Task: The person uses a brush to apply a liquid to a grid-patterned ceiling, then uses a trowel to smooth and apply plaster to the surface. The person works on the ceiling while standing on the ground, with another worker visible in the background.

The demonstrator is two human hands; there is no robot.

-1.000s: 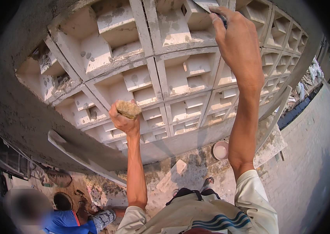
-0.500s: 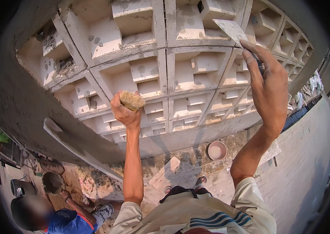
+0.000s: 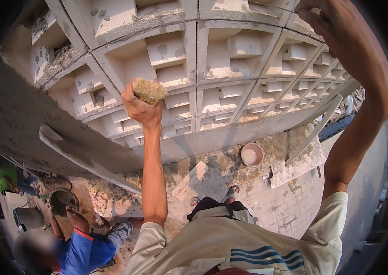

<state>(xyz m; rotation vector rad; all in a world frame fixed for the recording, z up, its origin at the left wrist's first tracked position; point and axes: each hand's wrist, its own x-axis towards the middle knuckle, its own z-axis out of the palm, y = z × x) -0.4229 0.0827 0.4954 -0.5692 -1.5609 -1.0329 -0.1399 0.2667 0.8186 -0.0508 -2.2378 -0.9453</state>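
Observation:
In front of me rises a pale wall of openwork concrete blocks (image 3: 230,25), with recessed square openings and grey mortar spots. My left hand (image 3: 139,110) grips a brush (image 3: 150,91) with thick straw-coloured bristles, held up before the lower rows of blocks. Only its bristle end shows; the rest is hidden by my fingers. My right hand (image 3: 327,18) is raised high at the upper right, closed on a scraper (image 3: 269,6). Its blade appears nearly edge-on as a thin line against an upper block. The scraper's handle is hidden in my hand.
A pinkish bucket (image 3: 263,158) of whitish liquid stands on the ground at the wall's foot. Planks lean at the left (image 3: 88,158) and right (image 3: 313,133). A co-worker in blue (image 3: 86,252) crouches lower left near a dark bucket (image 3: 52,199); a person in green (image 3: 6,178) is beyond.
My right hand has gone up and to the right with the scraper, whose blade has turned edge-on. The left hand and brush sit slightly higher in view. The co-worker's arm has moved.

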